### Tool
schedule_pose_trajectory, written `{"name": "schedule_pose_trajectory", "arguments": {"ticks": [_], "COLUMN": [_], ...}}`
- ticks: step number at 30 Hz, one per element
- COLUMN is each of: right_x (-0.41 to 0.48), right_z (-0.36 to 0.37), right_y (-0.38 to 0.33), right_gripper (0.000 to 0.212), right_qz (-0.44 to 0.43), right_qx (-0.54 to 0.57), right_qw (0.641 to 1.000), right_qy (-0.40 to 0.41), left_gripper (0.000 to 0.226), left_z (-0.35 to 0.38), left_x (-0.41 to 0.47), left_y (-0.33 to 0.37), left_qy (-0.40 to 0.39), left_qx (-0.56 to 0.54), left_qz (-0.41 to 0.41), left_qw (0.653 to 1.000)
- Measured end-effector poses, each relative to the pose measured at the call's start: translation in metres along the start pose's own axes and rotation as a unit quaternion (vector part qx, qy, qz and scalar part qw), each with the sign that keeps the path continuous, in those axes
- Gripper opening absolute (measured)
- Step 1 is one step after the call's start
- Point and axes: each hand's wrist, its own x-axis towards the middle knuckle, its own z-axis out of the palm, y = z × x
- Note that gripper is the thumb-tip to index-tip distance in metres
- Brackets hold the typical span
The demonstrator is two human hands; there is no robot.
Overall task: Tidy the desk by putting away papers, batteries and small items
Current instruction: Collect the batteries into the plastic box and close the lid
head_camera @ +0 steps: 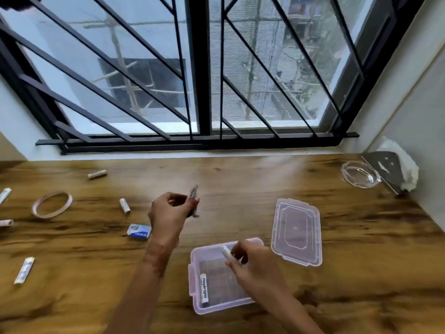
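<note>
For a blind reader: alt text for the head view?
The right hand holds a battery over an open pink box containing another battery; the left hand grips a blurred small item. The lid and loose batteries lie on the wooden desk.

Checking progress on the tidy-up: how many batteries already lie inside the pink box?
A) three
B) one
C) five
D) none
B: a single battery lies along the left wall of the pink box; the right hand holds a second battery over it, not yet put down.
</note>
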Motion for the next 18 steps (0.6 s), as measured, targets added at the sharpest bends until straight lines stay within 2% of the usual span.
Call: {"name": "schedule_pose_trajectory", "arguments": {"ticks": [3,8,12,14,16,17,18], "right_x": [-0.002,0.001,0.000,0.002,0.005,0.007,0.008], "right_z": [0.013,0.028,0.034,0.030,0.022,0.017,0.013], "right_y": [-0.001,-0.009,-0.017,-0.016,-0.017,-0.018,-0.018], "right_gripper": [0.016,0.021,0.014,0.016,0.021,0.024,0.026], "right_qz": [0.035,0.046,0.060,0.049,0.071,0.108,0.153], "right_qx": [-0.031,-0.049,-0.033,-0.020,0.071,0.171,0.274], "right_qw": [0.998,0.991,0.983,0.985,0.984,0.968,0.936], "right_qy": [-0.047,-0.113,-0.173,-0.166,-0.146,-0.148,-0.161], "left_gripper": [0.015,0.015,0.015,0.016,0.019,0.020,0.022], "left_z": [-0.016,-0.024,-0.026,-0.026,-0.024,-0.021,-0.017], "left_x": [-0.047,-0.092,-0.106,-0.110,-0.113,-0.115,-0.117], "left_y": [-0.010,-0.037,-0.036,-0.036,-0.034,-0.033,-0.032], "left_qy": [-0.005,0.005,0.033,0.038,0.035,0.032,0.026], "left_qx": [-0.035,-0.016,0.000,0.016,0.029,0.036,0.045], "left_qz": [-0.039,-0.101,-0.092,-0.091,-0.096,-0.097,-0.097], "left_qw": [0.999,0.995,0.995,0.995,0.994,0.994,0.994]}}
